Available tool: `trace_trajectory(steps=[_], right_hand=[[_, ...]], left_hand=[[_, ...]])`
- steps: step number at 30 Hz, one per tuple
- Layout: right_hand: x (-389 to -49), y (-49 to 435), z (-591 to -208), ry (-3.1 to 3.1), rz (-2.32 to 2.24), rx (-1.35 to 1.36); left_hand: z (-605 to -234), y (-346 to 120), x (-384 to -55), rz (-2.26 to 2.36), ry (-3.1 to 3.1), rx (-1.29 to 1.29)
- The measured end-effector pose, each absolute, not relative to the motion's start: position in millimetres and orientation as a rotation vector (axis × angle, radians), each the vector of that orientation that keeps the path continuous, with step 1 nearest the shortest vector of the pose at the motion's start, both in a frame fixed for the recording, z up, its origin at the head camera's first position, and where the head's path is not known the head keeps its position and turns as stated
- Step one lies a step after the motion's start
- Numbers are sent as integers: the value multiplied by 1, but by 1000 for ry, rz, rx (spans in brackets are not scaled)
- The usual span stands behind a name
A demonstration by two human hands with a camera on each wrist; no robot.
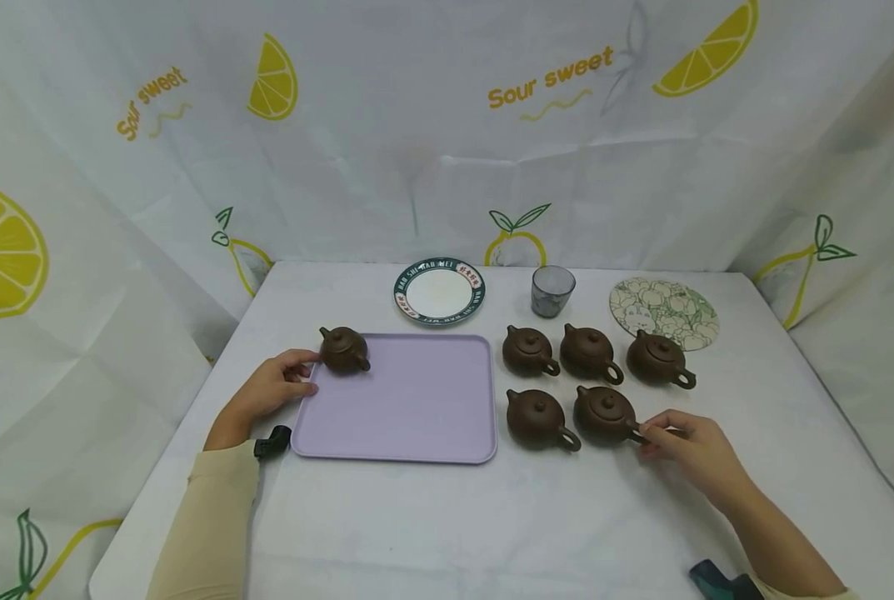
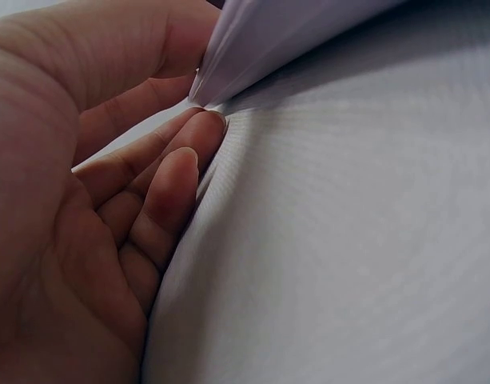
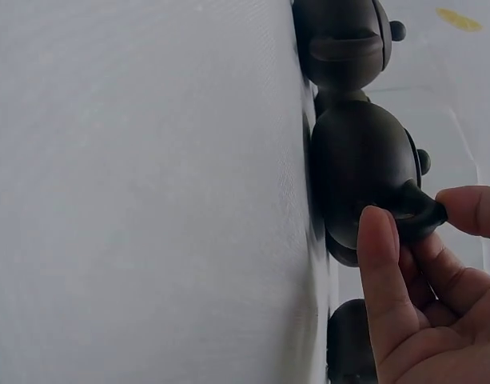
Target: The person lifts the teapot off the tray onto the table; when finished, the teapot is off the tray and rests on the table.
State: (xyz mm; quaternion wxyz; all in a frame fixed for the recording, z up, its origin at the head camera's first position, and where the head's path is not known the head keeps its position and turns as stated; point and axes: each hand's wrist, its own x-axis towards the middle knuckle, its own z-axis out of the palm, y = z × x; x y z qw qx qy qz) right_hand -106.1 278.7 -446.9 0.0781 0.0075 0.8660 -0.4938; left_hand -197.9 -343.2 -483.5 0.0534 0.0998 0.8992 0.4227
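My right hand (image 1: 690, 454) pinches the handle of a dark brown teapot (image 1: 604, 414), the right one of two in the front row. In the right wrist view, thumb and fingers are round that teapot's (image 3: 364, 160) handle. At the left, my left hand (image 1: 270, 387) grips the edge of a lilac tray (image 1: 402, 417); the left wrist view shows the tray's rim (image 2: 229, 56) between thumb and fingers. Another brown teapot (image 1: 344, 350) stands on the tray's back left corner, close to the left fingertips, with its handle toward the right.
Behind the front pair, a row of brown teapots (image 1: 527, 351) stands right of the tray, with one more teapot (image 1: 538, 419) beside the pinched one. Along the back are a green-rimmed plate (image 1: 407, 304), a grey glass (image 1: 552, 292) and a round patterned mat (image 1: 686, 312).
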Motion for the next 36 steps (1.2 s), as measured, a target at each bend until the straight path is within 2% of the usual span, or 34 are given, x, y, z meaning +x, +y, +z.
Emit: trace_trajectory(steps=[17,22,27,36], right_hand=[[-108,288,-448,2497,-1373,21],[-108,287,-444,2692,-1161,-55],[-113,280,-433,2883,-956,-59],[-128,247,-418,2968,-1111,-195]], left_hand=[[-483,-341,-199,1282,2732,276],[-481,-341,-198,1280,2729,270],[-482,-342,-198,1286,2731,280],[-466,-333,-190,1253,2746,306]])
